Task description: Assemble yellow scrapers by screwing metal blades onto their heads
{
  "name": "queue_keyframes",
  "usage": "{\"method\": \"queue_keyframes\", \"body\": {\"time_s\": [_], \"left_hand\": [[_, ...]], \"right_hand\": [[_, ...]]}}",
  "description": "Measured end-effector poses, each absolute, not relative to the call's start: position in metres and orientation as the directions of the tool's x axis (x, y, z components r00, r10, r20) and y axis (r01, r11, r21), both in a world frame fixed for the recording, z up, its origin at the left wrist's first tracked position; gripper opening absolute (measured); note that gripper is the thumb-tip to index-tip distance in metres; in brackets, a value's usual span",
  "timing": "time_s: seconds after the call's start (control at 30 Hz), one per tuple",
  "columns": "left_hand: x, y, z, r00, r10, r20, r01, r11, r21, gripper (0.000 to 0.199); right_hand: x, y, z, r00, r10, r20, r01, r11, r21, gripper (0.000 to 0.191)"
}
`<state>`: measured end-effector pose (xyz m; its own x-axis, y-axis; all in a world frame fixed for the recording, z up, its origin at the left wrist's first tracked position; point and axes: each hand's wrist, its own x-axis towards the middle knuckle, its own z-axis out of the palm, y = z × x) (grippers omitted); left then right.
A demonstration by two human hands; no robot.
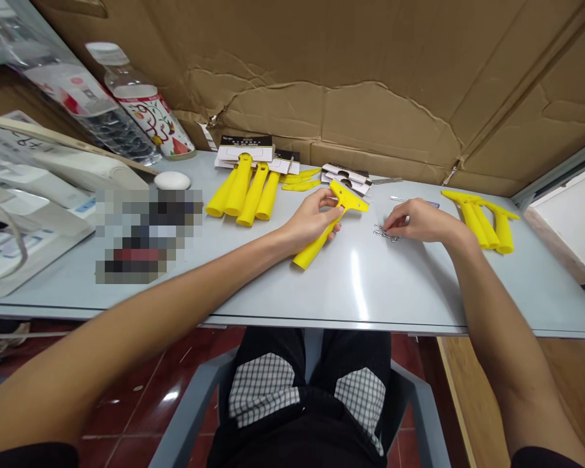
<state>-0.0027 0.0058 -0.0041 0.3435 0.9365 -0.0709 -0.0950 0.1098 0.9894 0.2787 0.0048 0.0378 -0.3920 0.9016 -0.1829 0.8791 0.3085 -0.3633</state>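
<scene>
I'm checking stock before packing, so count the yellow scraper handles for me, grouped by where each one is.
Left bunch of yellow scraper handles: 4
Yellow scraper in the left hand: 1
Right bunch of yellow scraper handles: 3 (they overlap, so this count is less certain)
Total: 8

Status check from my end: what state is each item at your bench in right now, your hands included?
Left hand, gripping the scraper's handle.
Yellow plastic scraper, held tilted, wide head up.
Right hand, fingertips at the clips.
Small metal clips, loose in a small heap.
Left group of yellow scrapers, lying side by side.
Right group of yellow scrapers, lying overlapped.
White card backings, stacked flat.
</scene>
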Motion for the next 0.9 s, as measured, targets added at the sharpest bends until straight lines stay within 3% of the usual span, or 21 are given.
{"method": "queue_keyframes", "body": {"time_s": [0.47,0.7,0.9], "left_hand": [[0.0,-0.004,0.001,0.379,0.925,-0.024,0.004,0.024,1.0,0.019],[0.001,-0.011,-0.002,0.448,0.894,0.027,0.015,-0.038,0.999,0.019],[0.001,-0.013,-0.007,0.465,0.877,0.117,0.005,-0.135,0.991,0.025]], "right_hand": [[0.272,0.004,0.029,-0.48,0.876,-0.049,0.829,0.435,-0.35,0.014],[0.256,-0.007,0.035,-0.408,0.854,0.322,0.628,0.519,-0.579,0.011],[0.229,-0.011,0.021,-0.311,0.775,0.55,0.543,0.619,-0.567,0.01]]}}
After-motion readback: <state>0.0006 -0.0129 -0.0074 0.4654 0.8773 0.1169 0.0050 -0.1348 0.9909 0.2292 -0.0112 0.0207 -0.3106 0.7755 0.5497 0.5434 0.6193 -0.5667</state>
